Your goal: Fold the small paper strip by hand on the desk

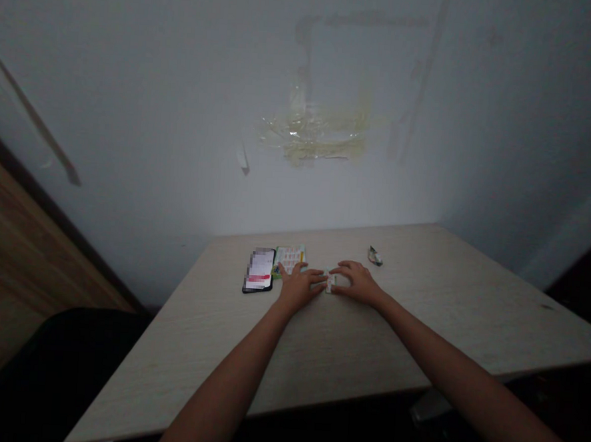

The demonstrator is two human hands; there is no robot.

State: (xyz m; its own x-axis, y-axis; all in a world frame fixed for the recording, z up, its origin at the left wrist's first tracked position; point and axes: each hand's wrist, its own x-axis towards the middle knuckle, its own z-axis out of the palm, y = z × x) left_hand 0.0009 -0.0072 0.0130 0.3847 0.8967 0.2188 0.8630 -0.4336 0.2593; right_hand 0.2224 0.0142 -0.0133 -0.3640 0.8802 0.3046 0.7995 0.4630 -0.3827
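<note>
Both my arms reach out over a pale wooden table (348, 344). My left hand (299, 286) lies palm down with its fingers stretched flat, its fingertips touching a small white piece (330, 281) on the table. My right hand (356, 282) rests at the other side of that piece, fingers curved down on it. I cannot make out what the small piece is. Just left of my left hand lie a colourful printed card (290, 255) and a black phone (260, 270) with a lit screen.
A small crumpled wrapper (375, 255) lies at the far right of the table. A white wall (182, 107) with yellowed tape remains (315, 137) rises behind the table. A wooden panel (8, 243) stands at the left, a dark chair (51, 366) below it.
</note>
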